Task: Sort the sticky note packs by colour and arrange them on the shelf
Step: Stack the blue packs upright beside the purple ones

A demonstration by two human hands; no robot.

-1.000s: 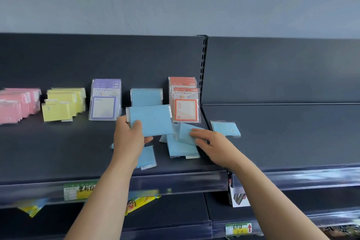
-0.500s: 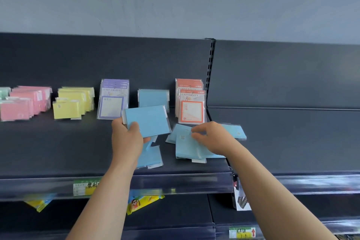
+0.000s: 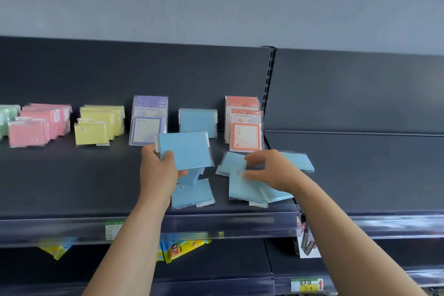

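My left hand (image 3: pixel 157 173) grips a stack of blue sticky note packs (image 3: pixel 188 149), held above the dark shelf (image 3: pixel 72 187). One blue pack (image 3: pixel 192 194) lies flat below it. My right hand (image 3: pixel 271 170) pinches a blue pack (image 3: pixel 236 169) on top of a loose blue pile (image 3: pixel 249 190); another blue pack (image 3: pixel 302 162) lies behind that hand. A blue pack (image 3: pixel 198 121) stands upright against the back panel. Pink packs (image 3: pixel 36 125), yellow packs (image 3: pixel 98 122), purple packs (image 3: pixel 149 120) and orange packs (image 3: pixel 243 125) stand in groups along the back.
Green packs (image 3: pixel 6 118) show at the far left edge. A slotted upright (image 3: pixel 269 77) divides the shelf from the bare right bay (image 3: pixel 360 170). A clear price rail (image 3: pixel 216 226) runs along the front edge. Yellow packets (image 3: pixel 177 250) lie on the lower shelf.
My right hand has drawn back over the loose blue pile and closed its fingers on a top pack. My left hand still holds its blue stack in about the same place.
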